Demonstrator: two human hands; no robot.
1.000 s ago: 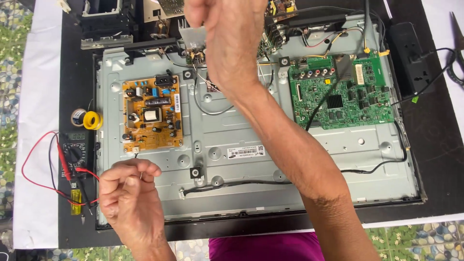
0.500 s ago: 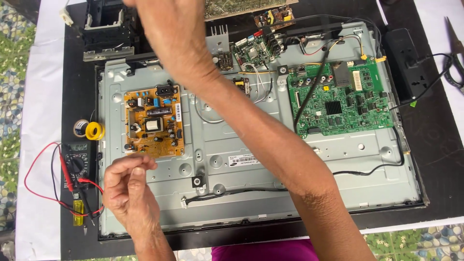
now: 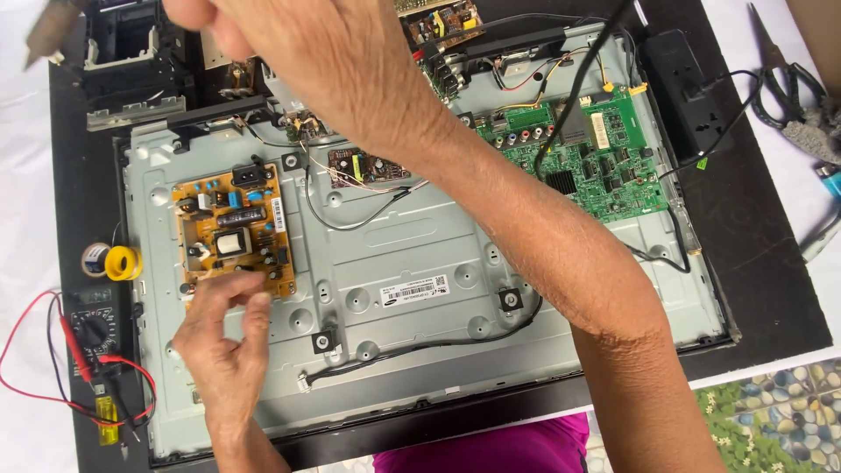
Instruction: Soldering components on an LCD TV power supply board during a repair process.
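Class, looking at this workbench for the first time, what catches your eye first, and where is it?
The big grey metal back panel of an opened flat television fills the middle. An orange-brown power circuit board sits at its left, with the left hand at the board's lower edge, and a green main circuit board sits upper right. The right hand reaches across the top.

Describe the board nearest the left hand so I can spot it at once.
Find the grey metal back panel of the opened television. On its left part sits the orange-brown circuit board, just above the left hand. Unlike the green board at right, it is tan.
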